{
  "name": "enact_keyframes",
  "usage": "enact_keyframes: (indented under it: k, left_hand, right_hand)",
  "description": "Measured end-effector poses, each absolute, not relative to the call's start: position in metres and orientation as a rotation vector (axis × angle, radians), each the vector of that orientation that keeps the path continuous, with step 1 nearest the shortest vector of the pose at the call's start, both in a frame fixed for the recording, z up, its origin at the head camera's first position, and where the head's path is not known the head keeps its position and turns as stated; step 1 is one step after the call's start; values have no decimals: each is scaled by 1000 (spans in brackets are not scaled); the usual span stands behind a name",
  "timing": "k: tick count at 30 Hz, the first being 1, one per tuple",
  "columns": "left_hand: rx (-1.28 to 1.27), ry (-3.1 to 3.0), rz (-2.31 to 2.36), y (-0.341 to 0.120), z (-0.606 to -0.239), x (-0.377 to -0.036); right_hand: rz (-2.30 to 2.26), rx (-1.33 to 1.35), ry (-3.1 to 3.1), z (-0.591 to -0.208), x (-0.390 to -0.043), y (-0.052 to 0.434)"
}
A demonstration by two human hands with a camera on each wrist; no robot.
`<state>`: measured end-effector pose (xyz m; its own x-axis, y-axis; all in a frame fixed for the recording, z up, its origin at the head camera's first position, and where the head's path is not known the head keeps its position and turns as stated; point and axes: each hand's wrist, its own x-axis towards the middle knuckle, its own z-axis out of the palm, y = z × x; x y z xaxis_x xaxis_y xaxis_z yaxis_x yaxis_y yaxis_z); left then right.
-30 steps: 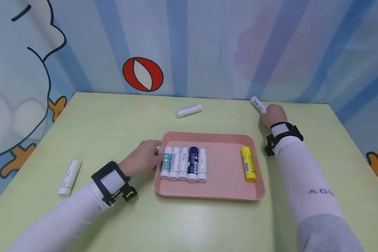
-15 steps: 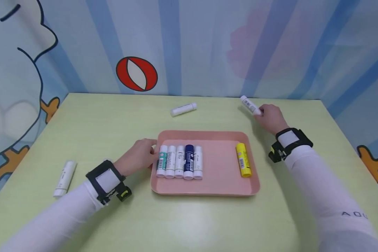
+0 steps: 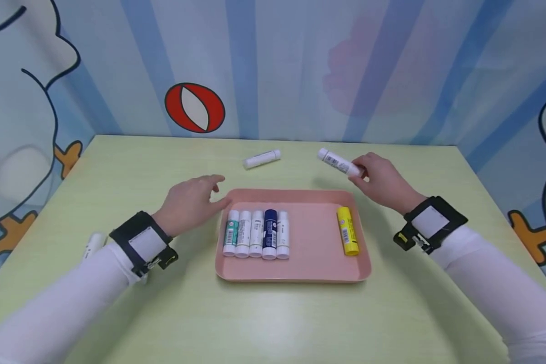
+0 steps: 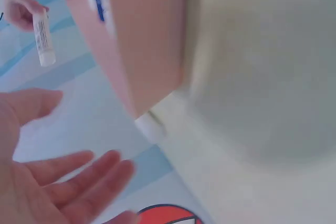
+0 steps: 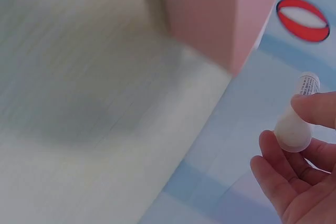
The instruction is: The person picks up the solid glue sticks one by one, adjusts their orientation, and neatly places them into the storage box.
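Note:
In the head view my right hand (image 3: 382,182) pinches one end of a white glue stick (image 3: 335,162), raised above the table beyond the pink tray (image 3: 316,242). The right wrist view shows this glue stick (image 5: 294,129) between thumb and fingers. My left hand (image 3: 187,205) hovers by the tray's far left corner, fingers spread and holding nothing. Side by side in the tray's left half lie several glue sticks, among them a green-labelled one (image 3: 231,233) and a navy one (image 3: 270,235). A yellow glue stick (image 3: 348,231) lies along the right side.
Another white glue stick (image 3: 262,159) lies on the table (image 3: 273,313) behind the tray. At the left, a further one (image 3: 93,244) is partly covered by my left forearm. A patterned blue backdrop (image 3: 291,65) rises behind the table's far edge.
My right hand has lifted the white glue stick off the table and carried it leftward, closer to the tray. My left hand has let go of the tray's left rim and spread its fingers.

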<state>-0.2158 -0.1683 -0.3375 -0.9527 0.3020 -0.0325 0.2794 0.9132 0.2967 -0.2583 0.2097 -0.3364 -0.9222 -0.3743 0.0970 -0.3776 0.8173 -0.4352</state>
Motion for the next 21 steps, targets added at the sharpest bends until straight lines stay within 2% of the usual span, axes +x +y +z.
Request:
enact_keyframes:
  k: [10,21]
  left_hand:
    - [994,3129,167,-143,-339,-223]
    - [1254,3020,104,-115,-335,-215]
  right_hand:
    - [647,879,-3006,-328,-226,166]
    - [571,1067,-2976,-329,-207,141]
